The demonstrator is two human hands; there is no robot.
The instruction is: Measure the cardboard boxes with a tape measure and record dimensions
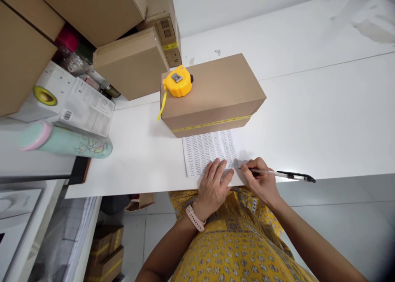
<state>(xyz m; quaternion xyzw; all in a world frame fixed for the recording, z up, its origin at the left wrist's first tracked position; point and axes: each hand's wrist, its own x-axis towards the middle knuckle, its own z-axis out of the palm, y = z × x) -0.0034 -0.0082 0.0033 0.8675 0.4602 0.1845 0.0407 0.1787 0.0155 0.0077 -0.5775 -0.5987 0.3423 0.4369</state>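
Observation:
My right hand (261, 181) grips a pen (282, 174) with a clear barrel and a black cap on its back end. The pen's tip meets the lower right of a white sheet of paper (205, 150) filled with columns of small handwriting. Spread flat, my left hand (215, 185) rests on the sheet's bottom edge, a pink band on its wrist. A brown cardboard box (219, 92) with yellow tape stands just beyond the paper and hides its far end. On top of that box sits a yellow tape measure (179, 82), its blade end hanging over the side.
A mint green bottle (68, 141) with a pink ring stands at the left. Behind it are white printed boxes (88, 107) and stacked cardboard boxes (132, 64). The white table (321, 109) ends just before my body. More taped boxes (106, 253) lie below at left.

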